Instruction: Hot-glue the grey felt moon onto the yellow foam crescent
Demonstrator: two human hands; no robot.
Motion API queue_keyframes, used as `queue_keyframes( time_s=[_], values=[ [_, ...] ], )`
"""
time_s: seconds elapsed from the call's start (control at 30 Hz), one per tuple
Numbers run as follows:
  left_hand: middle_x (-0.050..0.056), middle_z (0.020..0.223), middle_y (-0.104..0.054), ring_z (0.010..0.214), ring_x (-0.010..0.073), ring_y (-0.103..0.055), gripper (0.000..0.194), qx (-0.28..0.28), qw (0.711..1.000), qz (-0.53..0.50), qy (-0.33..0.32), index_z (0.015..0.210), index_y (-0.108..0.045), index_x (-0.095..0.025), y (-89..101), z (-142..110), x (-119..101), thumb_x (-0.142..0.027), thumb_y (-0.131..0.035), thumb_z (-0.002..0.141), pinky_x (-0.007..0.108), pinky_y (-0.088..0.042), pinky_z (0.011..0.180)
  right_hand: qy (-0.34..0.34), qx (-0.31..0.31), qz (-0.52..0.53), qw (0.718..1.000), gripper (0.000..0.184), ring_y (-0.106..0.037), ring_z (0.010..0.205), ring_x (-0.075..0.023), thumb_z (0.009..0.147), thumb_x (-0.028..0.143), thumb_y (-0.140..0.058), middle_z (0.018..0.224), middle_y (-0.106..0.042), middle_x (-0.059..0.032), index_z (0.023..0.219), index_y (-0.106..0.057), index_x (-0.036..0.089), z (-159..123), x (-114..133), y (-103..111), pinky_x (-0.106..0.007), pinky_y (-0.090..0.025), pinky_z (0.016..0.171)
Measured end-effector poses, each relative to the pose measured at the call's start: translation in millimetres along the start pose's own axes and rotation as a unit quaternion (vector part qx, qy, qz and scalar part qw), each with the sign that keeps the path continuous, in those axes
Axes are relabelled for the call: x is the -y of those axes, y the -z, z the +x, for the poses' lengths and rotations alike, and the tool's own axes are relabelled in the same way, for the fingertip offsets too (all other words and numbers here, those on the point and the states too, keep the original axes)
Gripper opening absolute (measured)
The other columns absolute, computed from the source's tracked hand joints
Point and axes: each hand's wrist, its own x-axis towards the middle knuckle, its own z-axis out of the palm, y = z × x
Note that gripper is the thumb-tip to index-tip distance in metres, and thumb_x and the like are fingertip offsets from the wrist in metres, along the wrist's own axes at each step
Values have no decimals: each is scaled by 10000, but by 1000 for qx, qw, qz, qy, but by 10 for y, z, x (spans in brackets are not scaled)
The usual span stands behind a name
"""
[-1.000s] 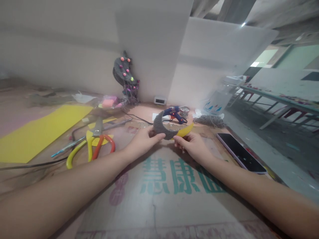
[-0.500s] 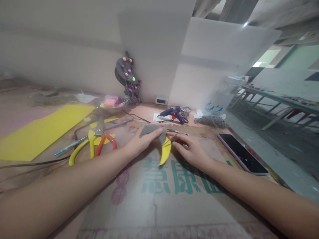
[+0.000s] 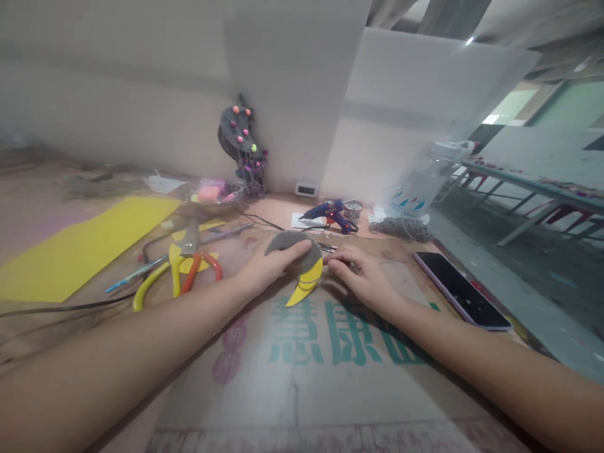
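Your left hand (image 3: 271, 264) pinches the partly grey-wrapped yellow crescent (image 3: 310, 272) over the printed sheet (image 3: 245, 402); your right hand (image 3: 365, 280) is half-curled just beside it. Whether that grips anything, I cannot tell.

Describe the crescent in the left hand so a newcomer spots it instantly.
Find the sheet printed with big green characters on the table. Over its far part, the left hand holds the crescent, thumb on top. Its lower end is bare bright yellow, unlike the other crescent, farther back, which is grey and dotted with coloured balls.
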Motion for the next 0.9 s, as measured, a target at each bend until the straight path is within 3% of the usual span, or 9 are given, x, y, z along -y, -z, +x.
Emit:
queue_keyframes(
  time_s=[0.17,0.23,0.33,0.47,0.67,0.9],
  values=[
    [36,800,-712,754,191,-645,365,1,998,58,-1,857,-692,-174,-7,10,-7,-519,-644,749,280,-496,655,8,44,42,998,152,-599,812,-177,865,292,-576,828,-660,-37,802,-679,200,19,19,-8,-312,-450,776],
    [29,831,-725,790,204,-657,371,29,996,88,14,863,-705,-184,-9,5,-34,-526,-649,731,280,-502,684,-5,41,51,998,165,-599,776,-166,863,286,-564,799,-658,-28,766,-660,193,17,37,-1,-297,-453,751],
    [20,975,-739,933,224,-662,375,87,990,105,19,959,-712,-211,-13,-7,-75,-503,-644,732,284,-502,799,-48,23,59,997,181,-605,756,-166,858,307,-550,801,-671,-27,765,-647,186,17,46,10,-288,-454,723],
    [34,1107,-715,1049,230,-632,406,74,990,122,11,1065,-682,-206,-18,-5,-87,-464,-625,756,297,-468,898,-89,16,103,991,201,-616,769,-173,845,353,-559,833,-684,-34,778,-644,183,18,24,9,-283,-466,715],
    [86,980,-735,929,260,-654,521,45,980,186,49,946,-705,-138,-14,8,-63,-601,-577,744,321,-480,793,-83,22,112,990,253,-618,736,-163,864,381,-546,762,-674,-20,733,-637,185,9,6,5,-261,-464,678],
    [76,962,-734,869,224,-653,508,57,984,162,48,936,-717,-150,-13,18,-25,-599,-592,735,292,-480,748,-80,18,98,992,305,-598,683,-149,891,396,-503,728,-660,-21,732,-641,175,3,31,10,-244,-449,619]
  ],
)
